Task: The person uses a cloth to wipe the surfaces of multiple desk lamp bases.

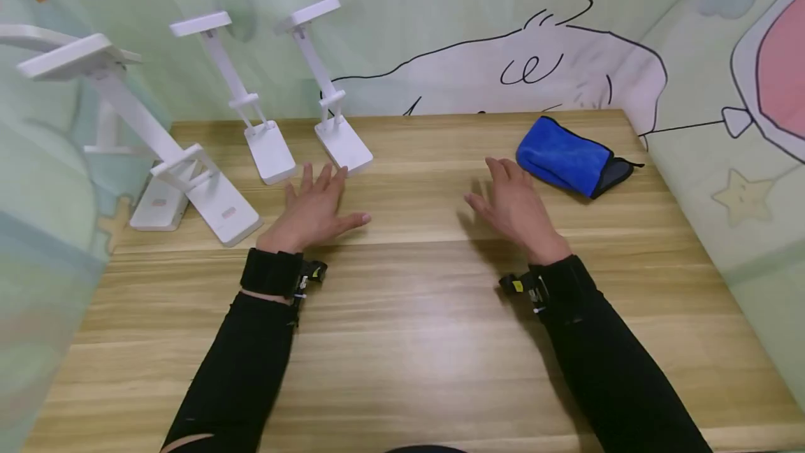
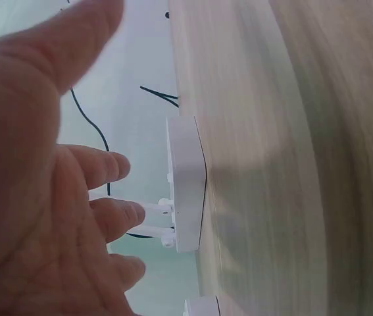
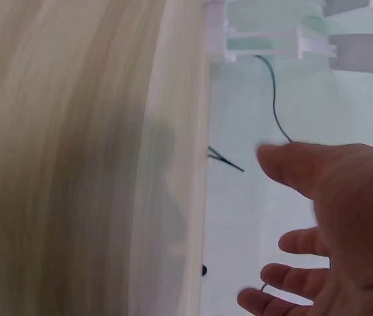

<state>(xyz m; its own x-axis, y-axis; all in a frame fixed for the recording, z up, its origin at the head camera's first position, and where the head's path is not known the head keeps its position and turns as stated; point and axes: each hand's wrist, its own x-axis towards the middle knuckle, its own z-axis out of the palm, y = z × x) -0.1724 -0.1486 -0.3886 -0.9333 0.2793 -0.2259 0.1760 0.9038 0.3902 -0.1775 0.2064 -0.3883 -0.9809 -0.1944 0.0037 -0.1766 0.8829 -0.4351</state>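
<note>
My left hand (image 1: 309, 212) is held over the table with its fingers spread and nothing in them. Its fingertips come close to the base of a white folding desk lamp (image 1: 344, 144), which also shows as a white base (image 2: 187, 184) beyond the fingers in the left wrist view. A second white lamp (image 1: 270, 152) stands just left of that one. My right hand (image 1: 517, 207), likewise holding nothing, hovers over the table with relaxed fingers. Right beside it lies a blue cloth pouch (image 1: 562, 156) with black trim and a dark grey end.
Two more white lamps, one in front (image 1: 225, 207) and one behind (image 1: 158, 203), stand at the table's left side, their arms overlapping. The wooden table (image 1: 415, 341) meets a printed cloth backdrop (image 1: 434, 89) at its back edge.
</note>
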